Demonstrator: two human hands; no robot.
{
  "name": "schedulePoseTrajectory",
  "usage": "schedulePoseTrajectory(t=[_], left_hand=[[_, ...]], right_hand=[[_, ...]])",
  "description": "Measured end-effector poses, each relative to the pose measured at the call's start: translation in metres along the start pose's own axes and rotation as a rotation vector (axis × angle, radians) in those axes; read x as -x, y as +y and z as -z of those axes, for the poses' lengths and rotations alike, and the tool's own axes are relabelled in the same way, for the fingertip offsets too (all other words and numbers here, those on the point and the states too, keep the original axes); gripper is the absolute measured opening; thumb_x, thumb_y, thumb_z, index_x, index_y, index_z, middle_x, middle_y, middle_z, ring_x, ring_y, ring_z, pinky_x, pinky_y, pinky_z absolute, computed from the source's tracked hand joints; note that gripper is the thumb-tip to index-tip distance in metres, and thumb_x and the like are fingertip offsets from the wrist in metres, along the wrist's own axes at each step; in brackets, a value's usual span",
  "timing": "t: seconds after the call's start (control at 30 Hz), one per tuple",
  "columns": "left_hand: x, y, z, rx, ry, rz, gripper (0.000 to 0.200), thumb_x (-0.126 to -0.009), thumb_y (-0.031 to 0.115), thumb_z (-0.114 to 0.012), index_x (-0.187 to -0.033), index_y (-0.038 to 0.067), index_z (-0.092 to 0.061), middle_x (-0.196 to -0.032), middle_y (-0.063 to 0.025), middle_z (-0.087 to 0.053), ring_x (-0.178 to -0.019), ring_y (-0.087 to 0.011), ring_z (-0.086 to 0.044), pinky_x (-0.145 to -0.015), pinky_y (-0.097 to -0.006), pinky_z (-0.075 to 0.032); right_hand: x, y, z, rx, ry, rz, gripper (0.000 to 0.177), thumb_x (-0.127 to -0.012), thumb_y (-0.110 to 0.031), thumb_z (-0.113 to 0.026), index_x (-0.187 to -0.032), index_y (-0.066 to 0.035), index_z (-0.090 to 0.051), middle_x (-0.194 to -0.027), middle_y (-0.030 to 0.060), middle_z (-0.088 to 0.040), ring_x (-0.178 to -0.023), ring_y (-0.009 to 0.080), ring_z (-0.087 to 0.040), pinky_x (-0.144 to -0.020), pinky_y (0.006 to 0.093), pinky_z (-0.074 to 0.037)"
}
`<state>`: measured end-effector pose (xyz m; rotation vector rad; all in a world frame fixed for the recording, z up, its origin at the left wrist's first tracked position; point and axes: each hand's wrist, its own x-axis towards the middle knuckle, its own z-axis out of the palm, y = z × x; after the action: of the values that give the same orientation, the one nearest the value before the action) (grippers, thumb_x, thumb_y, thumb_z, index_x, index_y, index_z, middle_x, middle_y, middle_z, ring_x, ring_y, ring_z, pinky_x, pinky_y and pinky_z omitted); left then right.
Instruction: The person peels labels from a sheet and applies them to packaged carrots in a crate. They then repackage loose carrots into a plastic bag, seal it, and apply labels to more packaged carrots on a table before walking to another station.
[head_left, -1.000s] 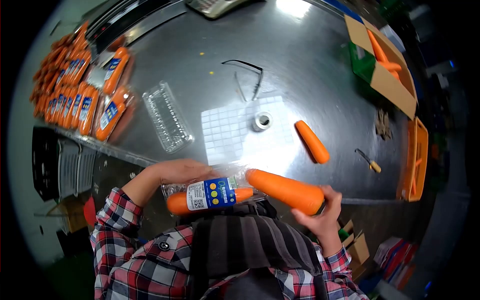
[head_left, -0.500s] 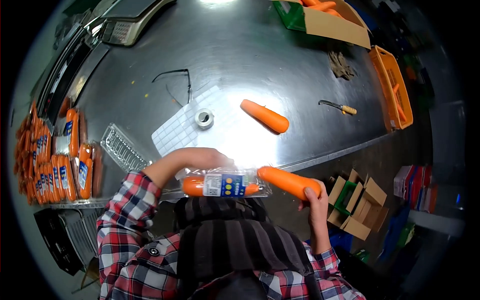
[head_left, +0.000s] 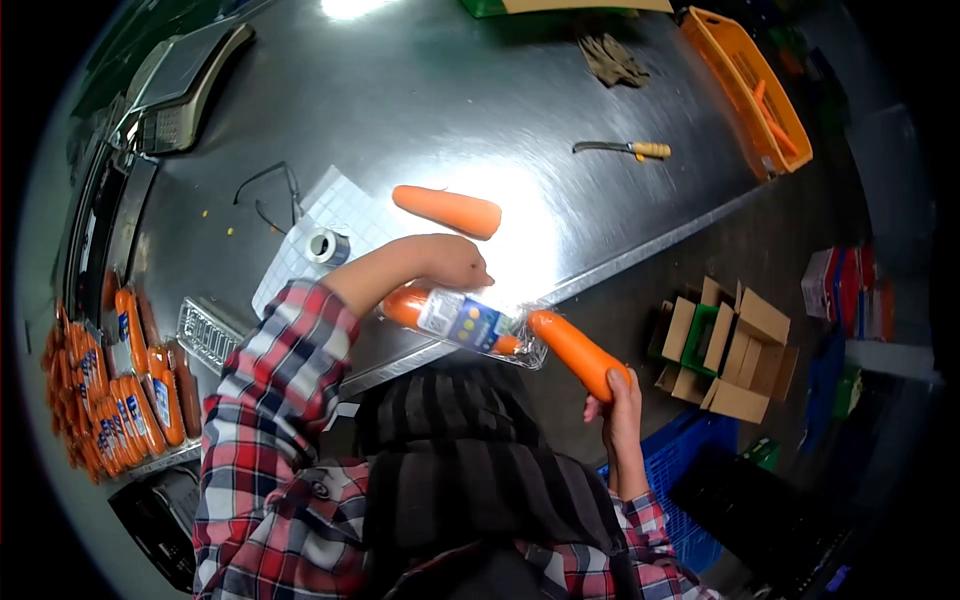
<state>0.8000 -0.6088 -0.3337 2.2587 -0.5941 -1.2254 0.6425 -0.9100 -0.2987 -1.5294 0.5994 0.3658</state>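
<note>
My right hand [head_left: 621,403] is closed round the thick end of a large carrot [head_left: 577,350], whose other end touches a clear plastic package. That labelled package [head_left: 463,319], with carrot inside, lies at the table's front edge. Just above it is my left hand [head_left: 461,264], its fingers curled at the package's upper edge; what they grip is hidden. Behind this hand a loose carrot [head_left: 447,210] rests on the table. White label sheets [head_left: 345,207] lie to the left, with a tape-like roll [head_left: 327,247] on them.
Packed carrots [head_left: 128,415] are piled at left, beside an empty clear tray [head_left: 208,335]. A scale [head_left: 185,90], glasses [head_left: 292,190], gloves [head_left: 612,60] and a hooked knife [head_left: 625,149] are on the metal table. An orange crate [head_left: 745,95] stands right; open cartons [head_left: 745,350] are below.
The view has turned and shifted, so the table's things appear moved. The package is now tilted, its right end lower, and the held carrot points more steeply down. My left hand is more visible.
</note>
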Motion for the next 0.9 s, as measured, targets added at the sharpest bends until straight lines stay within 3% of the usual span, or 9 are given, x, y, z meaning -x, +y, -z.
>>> schedulePoseTrajectory(t=[0.07, 0.17, 0.23, 0.33, 0.43, 0.6, 0.7, 0.8, 0.9], left_hand=[[0.013, 0.022, 0.002, -0.263, 0.227, 0.042, 0.036, -0.088, 0.04, -0.052, -0.093, 0.007, -0.066, -0.086, -0.0121, -0.064, -0.083, -0.0284, -0.06, -0.07, -0.0384, -0.047], [0.016, 0.044, -0.036, -0.138, 0.737, -0.117, 0.037, -0.084, 0.04, -0.056, -0.079, 0.003, -0.062, -0.073, -0.0125, -0.059, -0.072, -0.0295, -0.058, -0.064, -0.0384, -0.048], [0.023, 0.073, -0.056, -0.082, 0.72, -0.144, 0.041, -0.08, 0.042, -0.061, -0.075, 0.001, -0.058, -0.069, -0.0127, -0.056, -0.066, -0.0282, -0.057, -0.062, -0.0367, -0.048], [0.013, 0.089, -0.081, -0.102, 0.915, -0.267, 0.044, -0.075, 0.043, -0.066, -0.074, 0.0, -0.057, -0.065, -0.0126, -0.056, -0.061, -0.0285, -0.057, -0.057, -0.0364, -0.048], [0.006, 0.094, -0.083, -0.121, 0.861, -0.163, 0.038, -0.073, 0.037, -0.069, -0.076, 0.001, -0.057, -0.064, -0.0122, -0.057, -0.059, -0.0285, -0.058, -0.053, -0.0371, -0.047], [0.004, 0.095, -0.085, 0.085, 0.807, -0.094, 0.02, -0.08, 0.021, -0.061, -0.076, 0.002, -0.057, -0.064, -0.016, -0.058, -0.06, -0.0327, -0.059, -0.054, -0.0397, -0.046], [0.01, 0.098, -0.085, 0.195, 0.885, -0.117, 0.015, -0.082, 0.015, -0.055, -0.074, 0.002, -0.057, -0.063, -0.0174, -0.058, -0.057, -0.0337, -0.058, -0.053, -0.0398, -0.046], [0.014, 0.1, -0.089, 0.268, 0.969, -0.148, 0.013, -0.082, 0.011, -0.053, -0.073, 0.003, -0.056, -0.06, -0.0169, -0.057, -0.054, -0.034, -0.057, -0.05, -0.04, -0.045], [0.019, 0.099, -0.093, 0.28, 1.0, -0.192, 0.012, -0.082, 0.009, -0.054, -0.071, 0.003, -0.055, -0.059, -0.0159, -0.054, -0.054, -0.0339, -0.055, -0.049, -0.0401, -0.043]], right_hand=[[-0.004, 0.001, 0.003, -0.046, -0.073, 0.025, 0.035, -0.088, -0.033, -0.053, -0.099, -0.001, -0.043, -0.062, 0.0089, -0.055, -0.042, 0.012, -0.053, -0.039, 0.0205, -0.045], [-0.005, -0.01, 0.0, 0.0, -0.072, 0.048, 0.035, -0.089, -0.034, -0.052, -0.098, -0.001, -0.042, -0.063, 0.0088, -0.056, -0.043, 0.0116, -0.053, -0.04, 0.0192, -0.045], [-0.008, -0.011, 0.005, 0.012, -0.074, 0.033, 0.034, -0.089, -0.034, -0.052, -0.096, -0.003, -0.042, -0.064, 0.0089, -0.056, -0.043, 0.0119, -0.055, -0.04, 0.0189, -0.045], [-0.011, -0.014, 0.008, 0.016, -0.075, 0.015, 0.034, -0.088, -0.034, -0.054, -0.096, -0.003, -0.041, -0.063, 0.009, -0.057, -0.044, 0.0118, -0.055, -0.04, 0.0191, -0.045], [-0.011, -0.021, 0.011, 0.037, -0.06, 0.041, 0.034, -0.087, -0.033, -0.056, -0.096, -0.004, -0.041, -0.062, 0.0088, -0.056, -0.042, 0.012, -0.053, -0.04, 0.02, -0.044], [-0.012, -0.035, 0.013, 0.146, -0.042, 0.128, 0.037, -0.081, -0.029, -0.063, -0.096, -0.003, -0.042, -0.069, 0.0095, -0.057, -0.046, 0.0124, -0.055, -0.044, 0.0209, -0.044], [-0.013, -0.032, 0.014, 0.501, 0.043, 0.401, 0.049, -0.071, -0.023, -0.076, -0.102, -0.001, -0.045, -0.078, 0.0109, -0.059, -0.064, 0.02, -0.062, -0.058, 0.0302, -0.05], [-0.005, -0.053, 0.008, 0.898, 0.005, 0.785, 0.056, -0.064, -0.023, -0.08, -0.105, -0.002, -0.049, -0.08, 0.0117, -0.058, -0.071, 0.027, -0.061, -0.066, 0.0363, -0.05], [-0.008, -0.068, 0.007, 1.012, -0.113, 0.949, 0.058, -0.061, -0.022, -0.081, -0.107, -0.004, -0.051, -0.084, 0.013, -0.057, -0.074, 0.0293, -0.059, -0.065, 0.0363, -0.05]])
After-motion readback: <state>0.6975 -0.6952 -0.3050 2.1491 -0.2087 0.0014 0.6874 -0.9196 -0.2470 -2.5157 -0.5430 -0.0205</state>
